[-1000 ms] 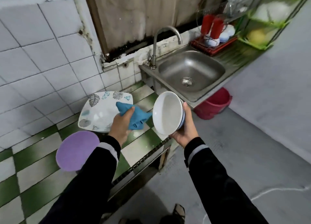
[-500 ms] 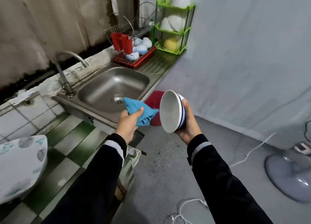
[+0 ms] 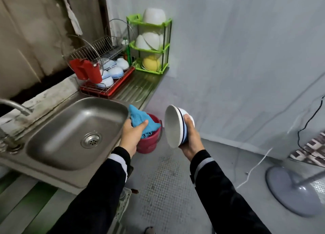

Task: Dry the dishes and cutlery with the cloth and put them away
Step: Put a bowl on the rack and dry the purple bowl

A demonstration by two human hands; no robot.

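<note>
Probably between drying and putting away: next calls for carrying bowl (image 3: 173, 126) to far green rack (image 3: 134, 17) and seating it on a shelf without knocking stacked bowls (image 3: 149, 41) there. Gripping bunched blue cloth (image 3: 139, 121) in left hand (image 3: 131, 134), thumb pressed on top, just right of sink (image 3: 70, 128). Holding white bowl on edge in right hand (image 3: 191, 138), fingers wrapped round its striped outside, mouth facing cloth, mid-air over floor.

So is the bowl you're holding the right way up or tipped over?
Tipped on its side: the bowl has its empty inside facing the cloth, and the right hand grips its outer wall.
</note>
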